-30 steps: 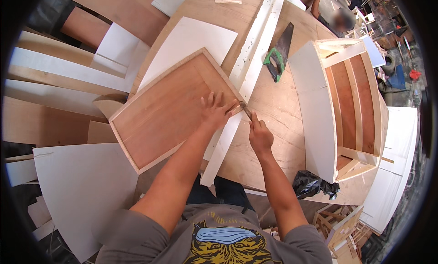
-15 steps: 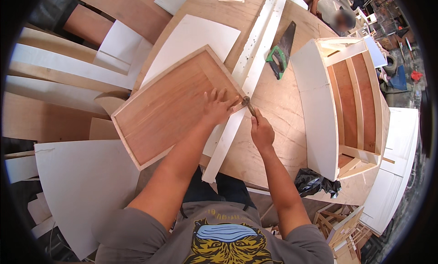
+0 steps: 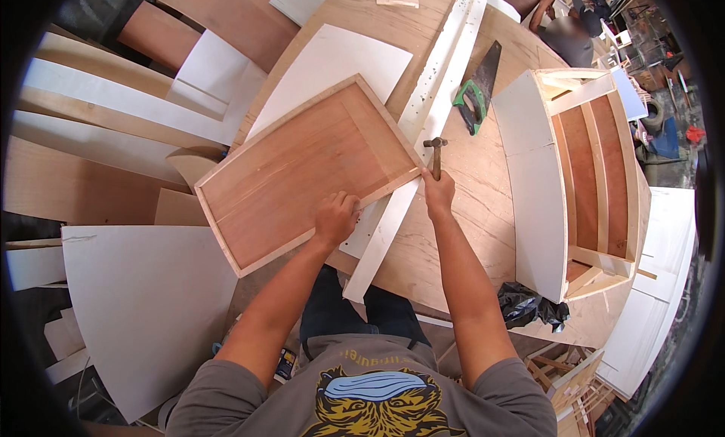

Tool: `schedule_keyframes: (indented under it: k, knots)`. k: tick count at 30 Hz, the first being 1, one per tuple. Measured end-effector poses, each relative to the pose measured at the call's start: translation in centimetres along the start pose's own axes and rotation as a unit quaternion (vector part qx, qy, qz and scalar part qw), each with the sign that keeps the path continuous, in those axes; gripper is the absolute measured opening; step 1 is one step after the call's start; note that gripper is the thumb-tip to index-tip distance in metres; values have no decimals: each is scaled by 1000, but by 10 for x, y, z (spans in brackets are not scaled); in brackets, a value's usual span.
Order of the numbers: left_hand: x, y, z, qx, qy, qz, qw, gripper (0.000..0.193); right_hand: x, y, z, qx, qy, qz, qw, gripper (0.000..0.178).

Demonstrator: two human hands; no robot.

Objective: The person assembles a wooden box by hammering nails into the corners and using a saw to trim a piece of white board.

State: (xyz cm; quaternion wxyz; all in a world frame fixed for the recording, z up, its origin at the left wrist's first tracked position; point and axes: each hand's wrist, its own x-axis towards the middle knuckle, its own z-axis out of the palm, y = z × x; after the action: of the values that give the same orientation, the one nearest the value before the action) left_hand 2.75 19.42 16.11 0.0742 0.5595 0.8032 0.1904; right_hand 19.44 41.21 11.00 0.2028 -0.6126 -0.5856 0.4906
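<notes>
A shallow wooden panel (image 3: pixel 302 165) with a raised frame lies tilted across the bench, partly over a long white board (image 3: pixel 389 237). My left hand (image 3: pixel 337 216) is closed round the panel's near edge, its fingers curled over the frame. My right hand (image 3: pixel 438 192) grips a hammer (image 3: pixel 436 152) by its handle, with the head up, just beyond the panel's right corner. That hand is right beside the corner; whether its fingers also press on the frame cannot be made out.
A handsaw (image 3: pixel 477 90) with a green and black handle lies beyond the hammer. To the right stands a white cabinet frame (image 3: pixel 540 188), near a black plastic bag (image 3: pixel 529 305). Several boards (image 3: pixel 98 97) are stacked at left. Another person (image 3: pixel 570 41) is at the far right.
My left hand has gone from lying spread on the panel near its corner to gripping the near edge. The hammer has come off the corner, its head now upright and further right.
</notes>
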Motion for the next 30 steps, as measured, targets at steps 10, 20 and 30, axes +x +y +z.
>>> schedule_keyframes:
  k: [10, 20, 30]
  knots:
    - [9, 20, 19, -77, -16, 23, 997, 28, 13, 23, -35, 106, 10, 63, 992, 30]
    - [-22, -3, -1, -10, -18, 27, 999, 53, -55, 76, -60, -264, 136, -55, 953, 46]
    - [-22, -140, -64, 43, 34, -162, 985, 59, -74, 36, 2, -110, 98, -63, 987, 38]
